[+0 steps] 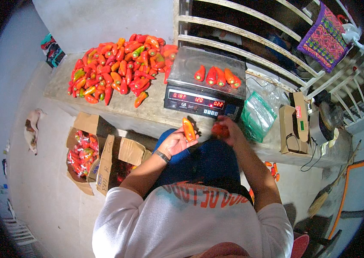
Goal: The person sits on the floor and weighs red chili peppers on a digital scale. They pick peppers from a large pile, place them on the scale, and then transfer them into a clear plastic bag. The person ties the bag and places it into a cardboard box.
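An orange pepper (188,129) rests across the fingers of my left hand (173,143), just in front of the concrete ledge. My right hand (232,131) is blurred and holds a red pepper (219,130) over my lap, below the scale's front. The digital scale (184,104) has lit red digits, and several red and orange peppers (211,76) lie in a row on its metal plate (186,64). To the left of the scale, a large heap of mostly red peppers (114,69) covers part of the ledge (120,104), with a few orange and green ones among them.
Two cardboard boxes (104,164) stand on the floor at left, one holding bagged peppers (83,154). Green-edged plastic bags (258,116) and an open carton (290,129) lie right of the scale. A dog (32,130) lies at far left; a broom (333,182) leans at right.
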The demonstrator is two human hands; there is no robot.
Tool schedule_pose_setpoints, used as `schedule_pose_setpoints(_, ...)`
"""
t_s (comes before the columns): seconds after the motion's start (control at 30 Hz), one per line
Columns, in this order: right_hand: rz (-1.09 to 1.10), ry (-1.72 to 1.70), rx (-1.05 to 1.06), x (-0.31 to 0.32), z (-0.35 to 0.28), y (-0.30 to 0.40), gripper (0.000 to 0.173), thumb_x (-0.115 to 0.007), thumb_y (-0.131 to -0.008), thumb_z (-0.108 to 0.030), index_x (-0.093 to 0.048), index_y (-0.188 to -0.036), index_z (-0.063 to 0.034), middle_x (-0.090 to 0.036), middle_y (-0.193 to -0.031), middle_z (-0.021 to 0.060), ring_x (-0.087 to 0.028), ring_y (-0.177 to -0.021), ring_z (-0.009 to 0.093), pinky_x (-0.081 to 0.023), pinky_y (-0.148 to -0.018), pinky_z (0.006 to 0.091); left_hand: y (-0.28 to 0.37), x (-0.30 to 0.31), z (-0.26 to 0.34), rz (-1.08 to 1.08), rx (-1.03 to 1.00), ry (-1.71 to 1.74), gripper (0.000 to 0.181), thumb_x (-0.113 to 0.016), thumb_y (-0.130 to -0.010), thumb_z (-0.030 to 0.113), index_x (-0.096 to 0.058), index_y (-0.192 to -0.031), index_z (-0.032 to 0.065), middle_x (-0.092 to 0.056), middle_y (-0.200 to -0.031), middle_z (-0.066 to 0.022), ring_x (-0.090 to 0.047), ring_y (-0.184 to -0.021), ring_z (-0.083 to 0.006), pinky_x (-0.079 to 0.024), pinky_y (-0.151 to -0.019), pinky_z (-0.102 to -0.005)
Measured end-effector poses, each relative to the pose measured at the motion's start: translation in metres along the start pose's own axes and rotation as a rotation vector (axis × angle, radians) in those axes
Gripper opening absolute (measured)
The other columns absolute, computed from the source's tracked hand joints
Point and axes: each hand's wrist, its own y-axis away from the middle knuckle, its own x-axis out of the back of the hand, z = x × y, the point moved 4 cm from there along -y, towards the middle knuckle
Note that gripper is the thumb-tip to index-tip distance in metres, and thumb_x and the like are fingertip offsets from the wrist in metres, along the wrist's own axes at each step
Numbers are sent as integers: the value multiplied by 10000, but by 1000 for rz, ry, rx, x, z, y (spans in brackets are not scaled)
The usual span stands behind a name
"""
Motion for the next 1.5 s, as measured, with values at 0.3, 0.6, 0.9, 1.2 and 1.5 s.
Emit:
schedule_pose_setpoints(0.3, 568, 1779, 760, -77, -152, -23, 613, -663, -687, -203, -403, -1242, -211, -505, -1038, 163, -583, -855, 332, -483, -733, 403, 0, 5, -1, -4, 6, -19, 606, -456, -668, -73, -397, -1246, 95, -531, -1122, -142, -497, -1081, -316, -373, -954, -462)
schedule_pose_setpoints(0.6, 690, 1770, 442, -47, -176, -46, 360, -511, -795, -322, -475, -1079, -103, -588, -1034, 182, -589, -876, 374, -471, -739, 460, -2, 10, -1, -23, 96, -36, 403, -568, -728, 155, -508, -1114, 59, -582, -937, -138, -532, -1029, -309, -402, -916, -442)
schedule_pose_setpoints(0.9, 423, 1133, 1156, -49, -94, -24, 339, -552, -802, -245, -472, -1060, -40, -534, -966, 238, -539, -939, 373, -423, -786, 413, -2, 2, 6, 83, -26, 252, 227, -560, -727, 197, -587, -876, 28, -526, -1129, -206, -431, -1146, -365, -299, -991, -499)
schedule_pose_setpoints(1.2, 444, 1625, 667, -114, -147, -60, 516, -634, -729, -352, -454, -1114, -59, -546, -1044, 220, -564, -911, 364, -451, -766, 444, -4, 6, 8, 100, -21, 149, 252, -522, -756, 213, -570, -927, 34, -498, -1168, -216, -419, -1156, -365, -312, -984, -500)
schedule_pose_setpoints(1.5, 604, 1757, 298, -36, -192, -52, 708, -695, -640, -376, -431, -1236, -101, -506, -1186, 186, -511, -1074, 306, -415, -885, 380, -2, 5, 10, 87, -13, 194, 271, -533, -736, 194, -554, -947, 25, -522, -1132, -214, -455, -1118, -363, -322, -976, -496)
